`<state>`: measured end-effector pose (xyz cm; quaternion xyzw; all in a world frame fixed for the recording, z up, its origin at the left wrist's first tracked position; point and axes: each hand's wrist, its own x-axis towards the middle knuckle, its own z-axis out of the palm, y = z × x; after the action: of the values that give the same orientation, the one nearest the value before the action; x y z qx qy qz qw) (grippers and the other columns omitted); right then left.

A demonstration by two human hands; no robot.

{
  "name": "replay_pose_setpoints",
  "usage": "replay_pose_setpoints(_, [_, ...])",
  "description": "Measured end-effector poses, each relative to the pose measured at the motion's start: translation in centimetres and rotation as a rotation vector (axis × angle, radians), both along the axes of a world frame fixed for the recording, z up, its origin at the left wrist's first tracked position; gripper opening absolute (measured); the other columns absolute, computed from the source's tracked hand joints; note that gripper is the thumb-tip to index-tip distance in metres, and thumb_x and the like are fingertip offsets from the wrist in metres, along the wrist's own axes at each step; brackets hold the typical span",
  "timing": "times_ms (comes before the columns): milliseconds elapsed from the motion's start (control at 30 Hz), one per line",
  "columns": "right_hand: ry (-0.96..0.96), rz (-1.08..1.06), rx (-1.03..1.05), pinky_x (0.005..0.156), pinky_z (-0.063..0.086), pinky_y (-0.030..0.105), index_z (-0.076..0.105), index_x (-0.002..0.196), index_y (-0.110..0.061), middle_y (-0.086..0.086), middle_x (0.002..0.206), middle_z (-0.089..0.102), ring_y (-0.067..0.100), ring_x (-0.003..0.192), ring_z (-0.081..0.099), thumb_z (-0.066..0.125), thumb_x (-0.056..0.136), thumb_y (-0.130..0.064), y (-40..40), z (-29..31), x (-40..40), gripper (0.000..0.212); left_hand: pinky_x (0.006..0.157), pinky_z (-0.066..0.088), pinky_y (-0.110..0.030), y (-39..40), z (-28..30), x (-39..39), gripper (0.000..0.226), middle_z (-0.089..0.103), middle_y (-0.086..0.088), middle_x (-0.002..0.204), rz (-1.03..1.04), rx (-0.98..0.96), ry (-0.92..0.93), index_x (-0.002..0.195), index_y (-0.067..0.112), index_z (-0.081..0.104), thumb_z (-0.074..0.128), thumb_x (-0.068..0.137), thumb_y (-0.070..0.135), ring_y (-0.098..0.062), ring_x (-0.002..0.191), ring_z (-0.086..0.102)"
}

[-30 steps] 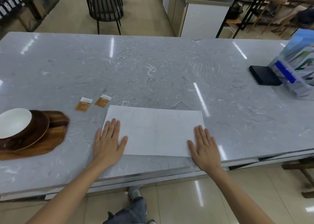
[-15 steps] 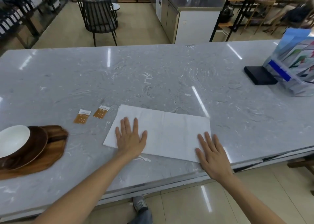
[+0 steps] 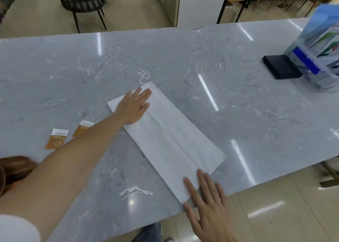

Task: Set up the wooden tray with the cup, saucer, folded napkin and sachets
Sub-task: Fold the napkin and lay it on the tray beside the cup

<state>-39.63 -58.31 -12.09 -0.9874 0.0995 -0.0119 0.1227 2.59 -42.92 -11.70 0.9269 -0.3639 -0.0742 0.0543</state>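
A white napkin [image 3: 170, 140], folded into a long strip, lies diagonally on the grey marble table [image 3: 183, 61]. My left hand [image 3: 134, 106] presses flat on its far left end, fingers together. My right hand [image 3: 207, 207] rests flat on its near right corner at the table's front edge. Two brown-and-white sachets [image 3: 56, 139] [image 3: 83, 129] lie left of the napkin, the right one partly hidden by my left forearm. Only a dark brown edge of the wooden tray [image 3: 18, 168] shows at the far left. The cup and saucer are out of view.
A black flat box [image 3: 281, 69] and a clear stand of blue brochures [image 3: 319, 49] sit at the table's right end. Beyond the far edge stand a black chair [image 3: 82, 1] and a white counter [image 3: 200, 4].
The napkin has turned from lying across in front of me to a diagonal. My left hand has slid forward with its left end; my right hand has come back towards the table edge. The view has shifted right.
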Motion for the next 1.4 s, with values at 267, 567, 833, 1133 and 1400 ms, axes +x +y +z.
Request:
replay_pose_setpoints(267, [-0.050,0.065,0.025,0.111,0.034,0.047,0.040,0.154,-0.039,0.012,0.160,0.041,0.027,0.145,0.041,0.038,0.099,-0.058,0.6,-0.2,2.9,0.058,0.127,0.007,-0.044,-1.3,-0.1,4.1,0.057,0.006,0.007,0.170,-0.151,0.009,-0.033,0.161,0.024,0.005,0.016,0.108,0.043,-0.018,0.157,0.002])
replay_pose_setpoints(567, [-0.095,0.358,0.030,0.087,0.058,0.039,0.069,0.126,-0.016,0.004,0.125,0.069,0.027,0.111,0.067,0.068,0.096,-0.029,-10.8,3.3,8.5,0.033,0.100,0.047,-0.046,-3.0,3.8,-10.9,0.035,0.059,-0.015,0.134,-0.189,-0.391,-0.009,0.127,0.010,0.065,0.062,0.093,0.019,-0.034,0.125,0.055])
replay_pose_setpoints(833, [-0.168,0.785,-0.104,0.069,0.064,0.032,0.076,0.115,-0.014,0.005,0.116,0.075,0.024,0.101,0.074,0.058,0.099,-0.029,-16.7,4.1,11.3,0.028,0.077,0.050,-0.033,2.0,4.5,-26.4,0.040,0.062,0.001,0.111,-0.296,-0.221,0.228,0.117,0.020,0.067,0.063,0.087,0.046,-0.017,0.096,0.057])
replay_pose_setpoints(1133, [-0.368,0.938,-0.156,0.053,0.058,0.032,0.074,0.109,-0.015,0.004,0.103,0.073,0.023,0.085,0.072,0.066,0.093,-0.042,-17.5,1.9,12.9,0.032,0.051,0.056,-0.033,0.6,3.8,-30.8,0.029,0.070,-0.007,0.092,-0.032,-0.213,-0.053,0.092,0.010,0.073,0.076,0.067,-0.004,-0.024,0.079,0.068])
replay_pose_setpoints(1400, [-0.387,0.845,-0.118,0.083,0.055,0.037,0.071,0.118,-0.014,0.006,0.112,0.072,0.025,0.096,0.069,0.066,0.092,-0.042,-17.0,1.1,12.3,0.038,0.080,0.055,-0.033,0.6,4.6,-31.1,0.045,0.074,0.002,0.098,0.149,-0.423,-0.024,0.102,0.013,0.075,0.041,0.101,0.043,-0.017,0.088,0.068])
